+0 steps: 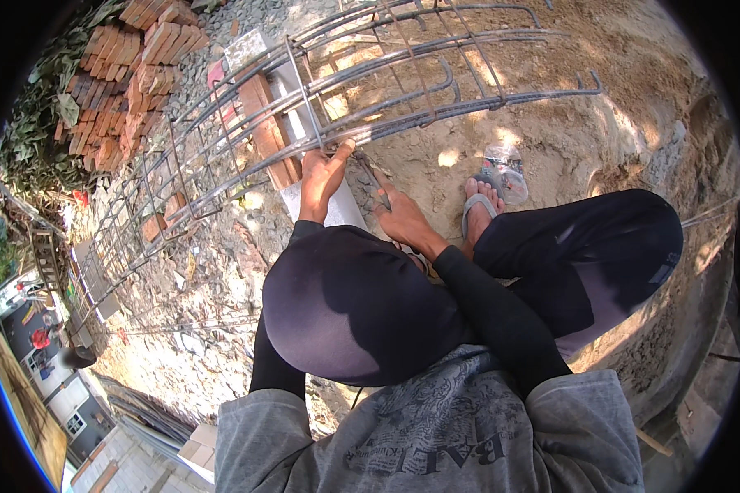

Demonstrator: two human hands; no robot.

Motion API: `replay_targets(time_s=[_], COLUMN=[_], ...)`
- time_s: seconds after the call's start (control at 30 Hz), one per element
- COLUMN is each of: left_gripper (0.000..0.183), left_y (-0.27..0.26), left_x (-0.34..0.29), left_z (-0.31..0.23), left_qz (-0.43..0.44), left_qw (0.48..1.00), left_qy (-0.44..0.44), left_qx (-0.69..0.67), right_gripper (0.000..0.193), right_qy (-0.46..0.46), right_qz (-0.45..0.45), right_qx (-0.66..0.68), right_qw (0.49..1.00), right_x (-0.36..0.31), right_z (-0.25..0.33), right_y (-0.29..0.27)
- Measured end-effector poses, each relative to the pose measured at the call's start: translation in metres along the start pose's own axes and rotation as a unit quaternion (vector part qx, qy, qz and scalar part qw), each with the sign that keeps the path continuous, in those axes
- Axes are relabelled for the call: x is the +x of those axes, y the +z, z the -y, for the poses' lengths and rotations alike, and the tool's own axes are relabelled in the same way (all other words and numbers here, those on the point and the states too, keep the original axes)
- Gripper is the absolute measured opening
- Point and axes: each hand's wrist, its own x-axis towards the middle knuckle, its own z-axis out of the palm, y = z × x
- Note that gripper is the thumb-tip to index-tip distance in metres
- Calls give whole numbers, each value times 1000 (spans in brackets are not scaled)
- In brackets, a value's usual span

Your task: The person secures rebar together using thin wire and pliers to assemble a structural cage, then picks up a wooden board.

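Under the near side of a long metal cage [370,131], two bare hands are close to each other, just past a bent knee in dark pants [358,300]. The right hand [404,218] is closed around the handle of a thin metal tool [377,186]. The tool leans up and to the left, and its tip is near the lowest bars. The left hand [321,179] is right at those bars, with its thumb pointing to the right. Some of its fingers are hidden, so I cannot tell if it grips a bar or just touches it.

The cage is made of long gray bars with thin brown loops around them. It lies across the top and goes down to the left. A brown piece of wood [265,123] sits under the bars, next to a pale beam [343,207]. The beam also sticks out below the left hand.

To the right of the hands, a foot [483,195] in a sandal [467,215] stands on the dirt [567,148]. Far up on the left, orange bricks [119,82] are piled beside green leaves [45,99].
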Motion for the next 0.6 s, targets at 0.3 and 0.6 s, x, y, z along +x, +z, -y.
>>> replay_targets(time_s=[0.3, 0.6], left_gripper=[41, 44], left_y=[-2, -4], left_x=[-5, -4], left_z=[-8, -3], left_qz=[-2, -2], left_qw=[1000, 999], left_qy=[-5, -23], left_qx=[7, 36], right_gripper=[59, 60], right_qy=[-27, 109], right_qz=[-33, 181], right_qx=[-65, 338], right_qw=[997, 917], right_x=[7, 16], right_z=[-8, -24], right_y=[-6, -25])
